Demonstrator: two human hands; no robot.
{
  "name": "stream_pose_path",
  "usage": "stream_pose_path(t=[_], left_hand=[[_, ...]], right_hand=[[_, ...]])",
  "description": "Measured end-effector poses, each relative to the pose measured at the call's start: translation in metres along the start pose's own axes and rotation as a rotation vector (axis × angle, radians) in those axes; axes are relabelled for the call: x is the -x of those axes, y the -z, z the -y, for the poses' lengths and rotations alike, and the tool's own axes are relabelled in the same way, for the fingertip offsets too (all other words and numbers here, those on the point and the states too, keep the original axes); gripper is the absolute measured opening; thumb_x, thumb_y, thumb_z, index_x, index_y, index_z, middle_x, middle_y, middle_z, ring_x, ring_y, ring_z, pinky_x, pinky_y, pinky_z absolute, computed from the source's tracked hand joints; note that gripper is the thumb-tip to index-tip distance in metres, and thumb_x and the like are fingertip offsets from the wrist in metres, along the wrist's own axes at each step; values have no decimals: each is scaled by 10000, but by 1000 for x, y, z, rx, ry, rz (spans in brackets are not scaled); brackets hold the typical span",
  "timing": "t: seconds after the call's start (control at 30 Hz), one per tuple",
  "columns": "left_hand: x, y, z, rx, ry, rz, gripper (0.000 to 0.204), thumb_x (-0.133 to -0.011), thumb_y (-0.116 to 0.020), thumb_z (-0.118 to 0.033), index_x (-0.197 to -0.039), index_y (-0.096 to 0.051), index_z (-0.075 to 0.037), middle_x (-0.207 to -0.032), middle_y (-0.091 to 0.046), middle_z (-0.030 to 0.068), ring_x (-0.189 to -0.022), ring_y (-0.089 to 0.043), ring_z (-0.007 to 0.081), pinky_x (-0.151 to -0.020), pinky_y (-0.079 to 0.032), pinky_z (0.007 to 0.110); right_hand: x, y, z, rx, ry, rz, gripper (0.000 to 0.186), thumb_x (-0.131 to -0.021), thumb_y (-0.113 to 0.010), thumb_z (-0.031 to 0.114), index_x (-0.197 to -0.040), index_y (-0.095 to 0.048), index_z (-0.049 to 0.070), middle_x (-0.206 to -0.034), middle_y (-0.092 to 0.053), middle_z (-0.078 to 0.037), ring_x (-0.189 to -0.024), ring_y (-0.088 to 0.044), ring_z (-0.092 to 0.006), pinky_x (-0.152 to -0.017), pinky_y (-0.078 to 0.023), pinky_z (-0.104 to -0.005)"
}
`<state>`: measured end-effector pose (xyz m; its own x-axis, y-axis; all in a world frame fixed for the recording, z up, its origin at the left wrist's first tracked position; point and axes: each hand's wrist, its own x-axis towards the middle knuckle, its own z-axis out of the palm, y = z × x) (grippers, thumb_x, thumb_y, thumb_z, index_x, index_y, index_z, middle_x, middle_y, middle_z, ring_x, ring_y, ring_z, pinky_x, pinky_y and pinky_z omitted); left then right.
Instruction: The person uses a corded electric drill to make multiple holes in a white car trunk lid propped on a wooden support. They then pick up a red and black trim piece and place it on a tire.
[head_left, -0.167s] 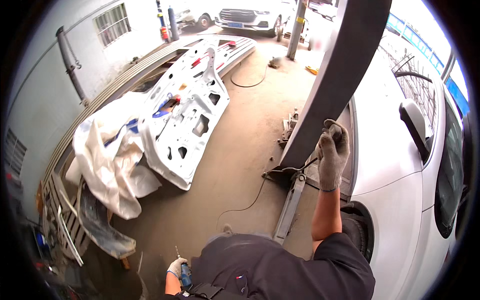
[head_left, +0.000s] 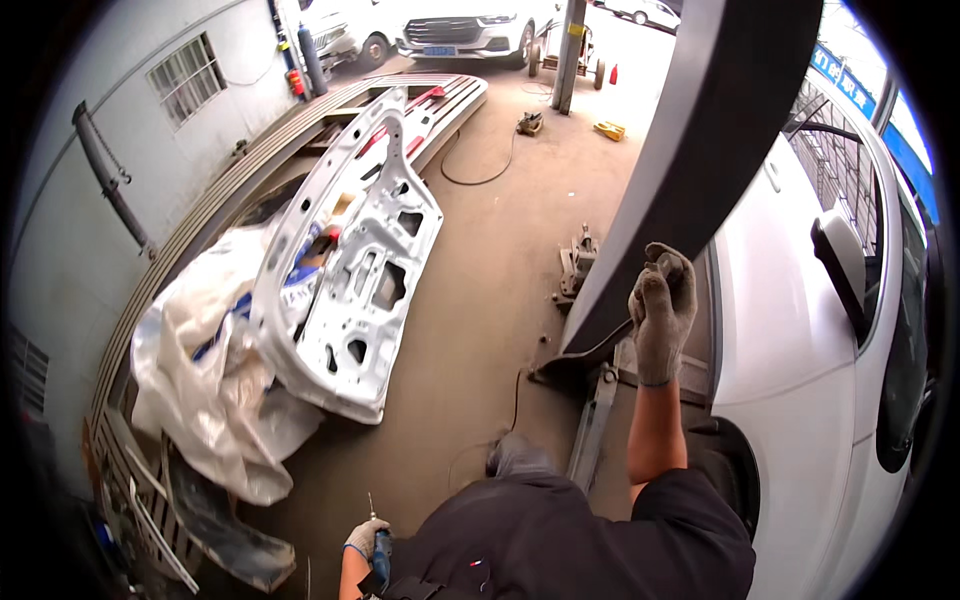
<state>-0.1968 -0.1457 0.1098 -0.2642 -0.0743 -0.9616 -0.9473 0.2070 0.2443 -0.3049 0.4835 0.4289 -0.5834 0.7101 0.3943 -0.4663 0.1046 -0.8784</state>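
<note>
At the bottom edge, my left hand (head_left: 364, 537) in a pale work glove is wrapped round a blue power drill (head_left: 381, 555), its thin bit pointing upward. My gloved right hand (head_left: 664, 312) is raised in front of the dark lift post (head_left: 690, 165), fingers curled closed. Whatever lies inside those fingers, if anything, is hidden. Left of centre stands a bare silver-white car door shell (head_left: 365, 300) with several cut-out openings, leaning by a crumpled white plastic sheet (head_left: 215, 370).
A white car (head_left: 785, 370) stands close on my right, past the post. The lift arm (head_left: 597, 420) runs low along the floor beside me. Behind the door lies a long slatted metal platform (head_left: 190, 235). A cable (head_left: 480, 182) curls on the floor; a yellow object (head_left: 609, 130) lies farther off.
My view has shifted, so the door shell and sheet appear farther left and lower. A shoe and trouser leg now show beneath me. Both hands keep their grip shapes.
</note>
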Motion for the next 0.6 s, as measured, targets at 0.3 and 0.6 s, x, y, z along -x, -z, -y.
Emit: stream_pose_path(t=[0.3, 0.6], left_hand=[[-133, -124, -324, 249, 23, 88, 152, -830, -681, -165, -874, -640, -25, -749, -672, 148, -643, -664, 314, -605, -561, 446], [-185, -324, -618, 141, 90, 174, 162, -834, -672, -183, -876, -640, -29, -765, -683, 150, -642, -665, 323, -625, -564, 450]], right_hand=[[-326, -111, -174, -204, 269, -102, 366, -954, -706, 124, -1266, -568, -8, -1054, -599, -14, -763, -497, -25, -646, -428, -184], [-616, -134, -298, -66, 328, -102, 406, -949, -698, 143, -1293, -561, -24, -962, -577, 15, -780, -490, -38, -709, -417, -197]])
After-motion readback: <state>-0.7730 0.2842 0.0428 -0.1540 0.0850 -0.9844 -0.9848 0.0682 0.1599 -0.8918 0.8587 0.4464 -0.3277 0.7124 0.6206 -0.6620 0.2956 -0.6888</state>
